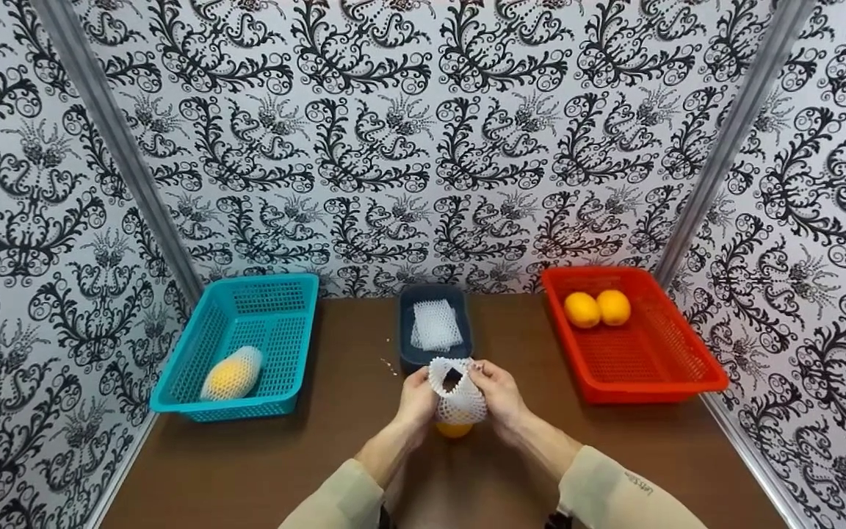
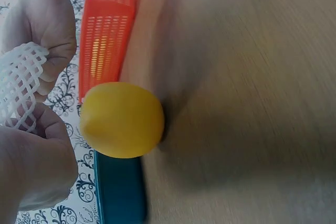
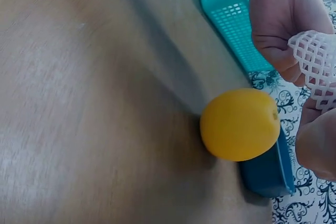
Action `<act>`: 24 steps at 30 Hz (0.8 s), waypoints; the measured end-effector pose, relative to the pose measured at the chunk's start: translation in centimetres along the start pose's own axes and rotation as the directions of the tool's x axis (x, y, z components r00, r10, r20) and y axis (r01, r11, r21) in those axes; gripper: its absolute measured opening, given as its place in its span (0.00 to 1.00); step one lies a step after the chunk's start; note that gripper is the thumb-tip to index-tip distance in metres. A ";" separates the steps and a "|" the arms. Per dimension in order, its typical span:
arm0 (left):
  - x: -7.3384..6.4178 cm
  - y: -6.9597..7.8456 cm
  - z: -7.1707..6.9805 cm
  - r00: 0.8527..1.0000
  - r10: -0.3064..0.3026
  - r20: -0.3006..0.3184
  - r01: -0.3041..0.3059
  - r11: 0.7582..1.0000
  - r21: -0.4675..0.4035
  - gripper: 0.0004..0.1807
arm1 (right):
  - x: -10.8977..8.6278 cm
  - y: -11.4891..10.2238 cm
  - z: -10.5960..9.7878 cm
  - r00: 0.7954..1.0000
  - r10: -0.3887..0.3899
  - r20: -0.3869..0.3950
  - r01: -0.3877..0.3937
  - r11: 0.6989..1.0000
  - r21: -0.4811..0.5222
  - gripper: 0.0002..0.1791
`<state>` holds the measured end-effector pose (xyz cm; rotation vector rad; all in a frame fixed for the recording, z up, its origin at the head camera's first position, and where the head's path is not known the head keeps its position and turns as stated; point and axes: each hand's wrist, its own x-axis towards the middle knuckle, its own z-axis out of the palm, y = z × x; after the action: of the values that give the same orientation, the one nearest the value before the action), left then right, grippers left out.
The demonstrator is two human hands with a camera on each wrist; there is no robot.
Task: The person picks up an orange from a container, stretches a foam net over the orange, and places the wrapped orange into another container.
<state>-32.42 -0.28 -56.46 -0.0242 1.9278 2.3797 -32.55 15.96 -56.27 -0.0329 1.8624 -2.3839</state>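
My left hand (image 1: 417,404) and right hand (image 1: 502,397) each pinch one side of a white foam net sleeve (image 1: 465,405). Its rim is spread into an open ring facing up. Under the sleeve, a smooth round yellow-orange fruit (image 2: 123,121) stands on the table, mostly covered by the sleeve in the head view. Both wrist views show the fruit bare, with the sleeve held above it; in the right wrist view a small stem mark shows on the fruit (image 3: 241,124).
Behind the hands, a dark blue bin (image 1: 405,353) contains flat foam nets (image 1: 436,325). At left, a teal basket (image 1: 287,353) holds a netted yellow fruit (image 1: 232,375). A red basket (image 1: 643,360) at right holds two yellow-orange fruits (image 1: 598,308). Patterned walls (image 1: 423,147) enclose the brown table (image 1: 349,353).
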 end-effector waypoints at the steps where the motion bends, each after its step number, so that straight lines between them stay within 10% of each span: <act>1: 0.0 0.0 0.0 1.000 0.013 -0.020 -0.012 0.999 0.030 0.13 | 0.1 0.2 -0.1 1.000 -0.003 -0.005 0.003 1.000 -0.006 0.13; 14: 0.5 -1.3 -0.7 0.977 0.158 -0.142 -0.085 0.903 0.422 0.08 | 1.0 2.4 -1.1 0.996 -0.028 -0.089 0.013 0.986 -0.163 0.09; 24: 7.3 -10.7 -3.3 0.931 0.318 -0.181 -0.148 0.780 0.609 0.21 | 1.8 4.5 -2.3 0.987 -0.096 -0.127 0.045 0.933 -0.357 0.09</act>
<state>-39.04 -0.97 -68.07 -0.0837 2.8863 1.8548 -34.16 16.96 -61.32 0.0411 2.3737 -2.1095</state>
